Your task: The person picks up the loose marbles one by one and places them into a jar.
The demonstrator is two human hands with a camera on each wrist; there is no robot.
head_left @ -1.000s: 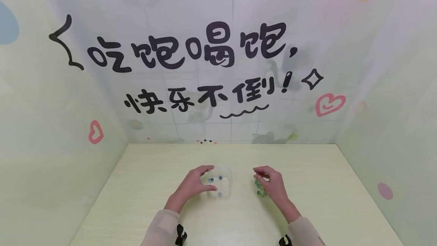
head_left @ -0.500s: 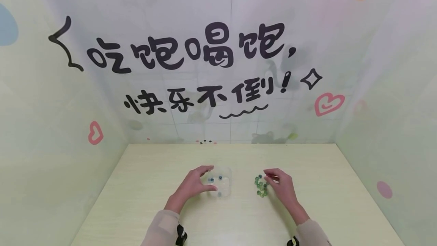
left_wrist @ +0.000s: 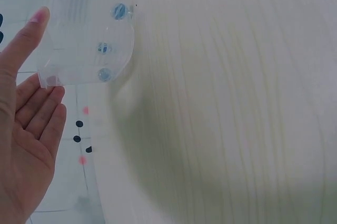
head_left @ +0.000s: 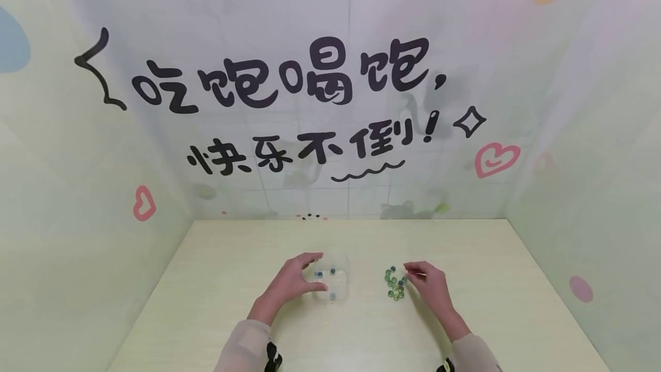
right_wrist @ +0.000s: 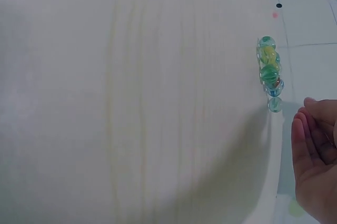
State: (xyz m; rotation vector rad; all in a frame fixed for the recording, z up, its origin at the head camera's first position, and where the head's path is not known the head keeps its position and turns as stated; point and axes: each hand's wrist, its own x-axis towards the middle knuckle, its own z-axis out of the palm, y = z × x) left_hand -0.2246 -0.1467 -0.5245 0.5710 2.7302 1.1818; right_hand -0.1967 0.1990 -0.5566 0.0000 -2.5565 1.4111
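Note:
A clear plastic box (head_left: pixel 341 289) stands on the table, with blue marbles (left_wrist: pixel 104 48) visible inside it. My left hand (head_left: pixel 293 278) holds the box by its left side, thumb on the near side and fingers at the far side. To the right, a cluster of glass marbles (head_left: pixel 394 281), mostly green with a couple of dark blue ones, lies on the tabletop. My right hand (head_left: pixel 432 287) is at the cluster's right edge, thumb and forefinger tips close together. In the right wrist view, its fingertips (right_wrist: pixel 302 116) are beside the end marble (right_wrist: pixel 275 104), with nothing visible between them.
The pale wood-grain table (head_left: pixel 361 337) is enclosed by printed walls at the back and both sides. Black lettering (head_left: pixel 320 73) covers the back wall (head_left: pixel 289 200). A strip of tabletop separates the box from the marbles.
My right hand has moved right from over the marbles to their right edge, uncovering the cluster. My left hand and the box stay where they were.

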